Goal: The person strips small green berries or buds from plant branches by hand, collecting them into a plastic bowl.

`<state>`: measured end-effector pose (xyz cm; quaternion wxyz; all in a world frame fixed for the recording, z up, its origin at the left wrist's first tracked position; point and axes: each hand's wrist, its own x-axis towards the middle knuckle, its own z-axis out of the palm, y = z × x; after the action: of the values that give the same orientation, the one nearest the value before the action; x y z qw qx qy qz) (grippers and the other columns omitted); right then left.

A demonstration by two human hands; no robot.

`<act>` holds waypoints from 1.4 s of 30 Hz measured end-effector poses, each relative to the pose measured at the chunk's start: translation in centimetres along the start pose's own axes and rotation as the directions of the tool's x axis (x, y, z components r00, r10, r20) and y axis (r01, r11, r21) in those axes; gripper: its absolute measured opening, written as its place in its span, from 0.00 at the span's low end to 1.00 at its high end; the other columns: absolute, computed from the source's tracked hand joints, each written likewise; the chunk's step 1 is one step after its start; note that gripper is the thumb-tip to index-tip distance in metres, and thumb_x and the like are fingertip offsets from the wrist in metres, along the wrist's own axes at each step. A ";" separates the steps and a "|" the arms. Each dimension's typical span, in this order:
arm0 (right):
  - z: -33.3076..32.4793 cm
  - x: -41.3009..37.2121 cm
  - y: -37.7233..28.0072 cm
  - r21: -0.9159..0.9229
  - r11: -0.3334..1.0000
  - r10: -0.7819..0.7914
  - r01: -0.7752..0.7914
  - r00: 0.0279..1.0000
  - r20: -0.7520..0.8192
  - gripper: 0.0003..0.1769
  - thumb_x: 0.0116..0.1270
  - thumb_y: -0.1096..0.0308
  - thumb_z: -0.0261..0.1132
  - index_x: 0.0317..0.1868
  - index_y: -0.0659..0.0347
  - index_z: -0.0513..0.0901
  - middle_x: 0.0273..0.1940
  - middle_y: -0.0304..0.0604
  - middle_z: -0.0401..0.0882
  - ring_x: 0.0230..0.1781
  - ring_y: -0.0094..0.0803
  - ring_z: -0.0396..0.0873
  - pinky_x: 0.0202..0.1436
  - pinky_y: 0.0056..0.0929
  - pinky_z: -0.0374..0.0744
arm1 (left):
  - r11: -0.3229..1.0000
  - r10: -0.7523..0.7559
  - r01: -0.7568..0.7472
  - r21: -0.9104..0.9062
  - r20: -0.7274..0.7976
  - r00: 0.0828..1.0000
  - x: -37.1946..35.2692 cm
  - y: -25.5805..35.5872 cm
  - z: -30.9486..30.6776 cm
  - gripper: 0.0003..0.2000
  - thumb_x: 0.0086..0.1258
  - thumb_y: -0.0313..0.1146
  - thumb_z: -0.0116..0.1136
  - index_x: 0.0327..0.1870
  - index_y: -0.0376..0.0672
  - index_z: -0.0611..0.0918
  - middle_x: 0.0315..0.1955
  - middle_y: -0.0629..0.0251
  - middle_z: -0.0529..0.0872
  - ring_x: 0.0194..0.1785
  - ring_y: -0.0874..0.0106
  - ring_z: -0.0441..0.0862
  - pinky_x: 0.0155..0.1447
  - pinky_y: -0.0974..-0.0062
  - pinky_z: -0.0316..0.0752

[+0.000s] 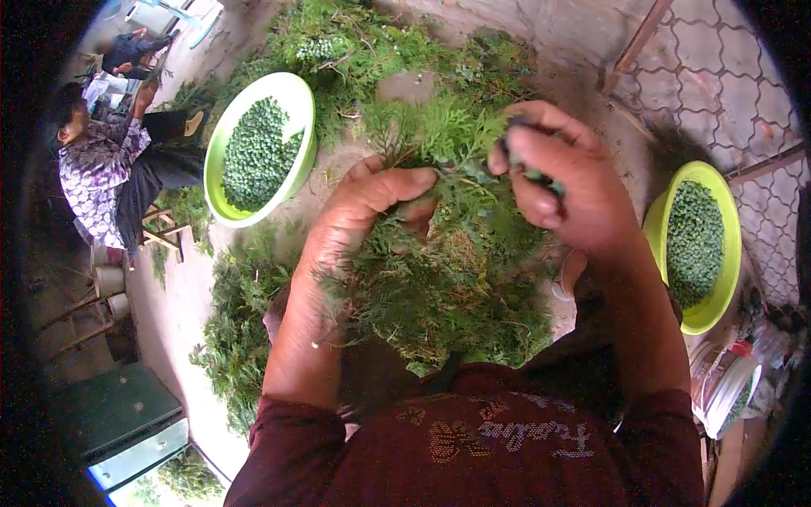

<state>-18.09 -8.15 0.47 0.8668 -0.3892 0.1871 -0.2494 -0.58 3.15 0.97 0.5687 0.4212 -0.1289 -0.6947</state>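
My left hand (pixel 376 196) is closed around a leafy evergreen branch (pixel 405 279), thumb on top, its flat scaly fronds spreading over my lap. Just right of it, my right hand (pixel 566 173) is curled by the branch's upper fronds (pixel 465 131). Its fingers are bent in and slightly blurred, with dark fingertips. Bits of green show between them, too hidden to name. At the left, a lime-green basin (pixel 311 160) holds many small round green cones (pixel 260 156). Another yellow-green basin (pixel 733 279) of the same cones stands at the right, beside my forearm.
Cut evergreen branches (pixel 355 42) lie piled on the floor ahead and down the left side (pixel 232 313). A person (pixel 101 169) in a patterned top sits at the left on a wooden stool (pixel 162 235). A white bucket (pixel 733 393) stands at the lower right, near patterned paving (pixel 701 76).
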 end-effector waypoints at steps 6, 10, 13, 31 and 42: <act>0.5 -0.1 0.8 -0.359 0.929 0.053 -0.085 0.994 -0.099 0.15 0.64 0.67 0.61 0.51 0.62 0.75 0.30 0.35 0.73 0.17 0.14 0.60 0.18 0.15 0.59 | 0.904 0.193 -0.106 0.413 -0.175 0.966 0.3 -0.1 1.0 0.12 0.62 0.41 0.62 0.35 0.40 0.81 0.20 0.75 0.75 0.22 0.84 0.68 0.26 0.85 0.62; 0.9 -0.2 1.2 -0.481 0.877 0.002 -0.018 0.999 -0.033 0.15 0.63 0.66 0.63 0.49 0.62 0.76 0.27 0.31 0.73 0.18 0.13 0.62 0.20 0.16 0.61 | 0.891 0.194 -0.091 0.444 -0.192 0.962 0.4 -0.3 0.9 0.10 0.62 0.38 0.62 0.36 0.41 0.81 0.21 0.76 0.76 0.22 0.85 0.67 0.28 0.87 0.61; 0.3 0.3 2.1 -0.517 0.853 -0.058 0.065 0.998 0.030 0.15 0.62 0.66 0.64 0.47 0.62 0.77 0.25 0.29 0.72 0.20 0.12 0.64 0.22 0.17 0.63 | 0.850 0.245 -0.120 0.512 -0.184 0.952 0.5 -0.5 0.7 0.09 0.61 0.37 0.62 0.36 0.41 0.81 0.21 0.75 0.76 0.22 0.85 0.67 0.27 0.86 0.61; 1.6 -0.3 2.8 -0.189 0.969 0.167 -0.159 0.986 0.029 0.17 0.66 0.53 0.53 0.38 0.60 0.75 0.16 0.30 0.64 0.10 0.16 0.58 0.12 0.18 0.55 | 0.951 0.117 -0.030 0.308 -0.265 0.957 0.0 0.1 0.9 0.13 0.62 0.40 0.62 0.35 0.41 0.77 0.20 0.74 0.74 0.22 0.82 0.70 0.27 0.84 0.65; -0.9 0.2 0.2 -0.011 0.992 0.127 -0.128 0.991 -0.051 0.14 0.67 0.55 0.57 0.40 0.59 0.73 0.26 0.34 0.67 0.14 0.14 0.60 0.11 0.15 0.56 | 0.846 0.284 -0.133 0.517 -0.224 0.932 0.5 0.5 1.3 0.12 0.57 0.39 0.67 0.35 0.41 0.80 0.21 0.74 0.76 0.25 0.83 0.71 0.29 0.86 0.64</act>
<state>-18.35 -8.70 -0.24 0.8731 -0.3763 0.2353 -0.2019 -1.20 2.20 1.86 0.5278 0.6333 -0.2618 -0.5018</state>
